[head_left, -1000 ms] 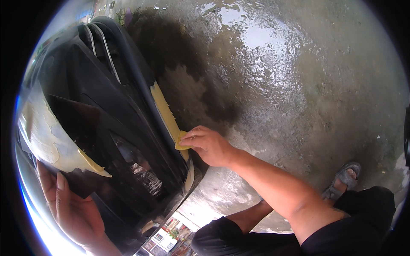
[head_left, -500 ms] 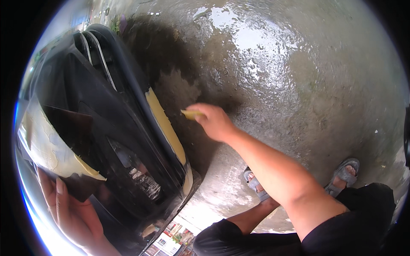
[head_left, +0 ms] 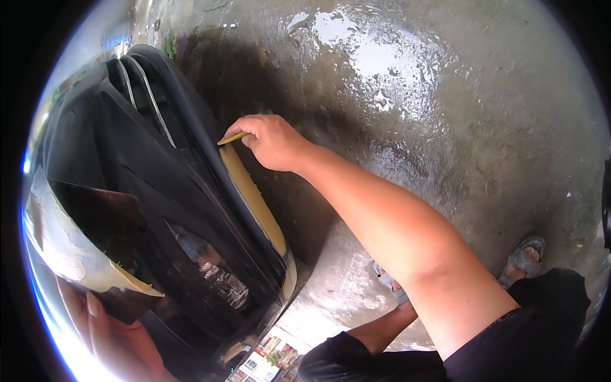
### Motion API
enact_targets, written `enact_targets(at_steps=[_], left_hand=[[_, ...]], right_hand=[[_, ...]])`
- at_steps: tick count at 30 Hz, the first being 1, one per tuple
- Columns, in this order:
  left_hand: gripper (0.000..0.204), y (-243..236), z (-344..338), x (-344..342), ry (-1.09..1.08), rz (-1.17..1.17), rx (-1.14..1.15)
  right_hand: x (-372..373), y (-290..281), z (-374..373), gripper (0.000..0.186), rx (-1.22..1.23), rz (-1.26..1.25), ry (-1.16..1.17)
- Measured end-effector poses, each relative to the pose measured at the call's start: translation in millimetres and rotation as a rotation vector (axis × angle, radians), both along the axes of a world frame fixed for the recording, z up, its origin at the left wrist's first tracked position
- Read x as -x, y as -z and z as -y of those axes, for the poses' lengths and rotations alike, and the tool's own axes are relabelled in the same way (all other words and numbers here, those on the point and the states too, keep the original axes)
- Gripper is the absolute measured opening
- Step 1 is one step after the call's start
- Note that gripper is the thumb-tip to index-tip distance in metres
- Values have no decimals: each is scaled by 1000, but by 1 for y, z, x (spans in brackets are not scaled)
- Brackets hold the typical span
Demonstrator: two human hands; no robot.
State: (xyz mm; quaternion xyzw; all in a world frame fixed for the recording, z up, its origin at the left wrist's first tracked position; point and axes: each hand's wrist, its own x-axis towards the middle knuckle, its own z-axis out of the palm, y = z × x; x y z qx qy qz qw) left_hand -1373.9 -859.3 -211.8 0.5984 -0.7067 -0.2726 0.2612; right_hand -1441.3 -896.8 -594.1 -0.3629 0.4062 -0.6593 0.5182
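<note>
My right hand (head_left: 270, 141) pinches a thin yellow putty spreader (head_left: 233, 137). The spreader's edge is at the upper end of a strip of yellow putty (head_left: 252, 194) along the edge of a black car bumper (head_left: 149, 143). At the lower left, my left hand (head_left: 105, 331) is closed on the near edge of a putty board (head_left: 67, 245). Grey-white dried filler covers part of the board, with fresh yellow putty (head_left: 135, 281) along one edge. The left fingertips are partly hidden behind the board.
Wet concrete floor (head_left: 407, 184) with shiny puddles lies to the right of the bumper. My sandalled feet (head_left: 524, 260) are at the lower right. Two chrome trim strips (head_left: 153, 102) run along the bumper's far end. Beyond its near corner, small bright objects (head_left: 270, 356) show.
My right hand has moved up and left with the spreader, from over the floor to the putty strip's upper end. The board and left hand have shifted slightly downward in view.
</note>
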Motion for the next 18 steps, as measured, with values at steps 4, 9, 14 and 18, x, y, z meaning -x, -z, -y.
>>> enact_targets(at_steps=[4, 9, 14, 18], left_hand=[[46, -12, 4, -12, 4, 126, 115], [44, 0, 1, 0, -5, -22, 7], [48, -7, 4, -5, -11, 109, 43], [52, 13, -6, 16, -74, 61, 84]], right_hand=[[-11, 4, -29, 26, 51, -20, -54], [-32, 8, -92, 26, 20, 58, -145], [-53, -2, -141, 27, -90, 134, -235], [-58, -10, -164, 28, -138, 160, -282]])
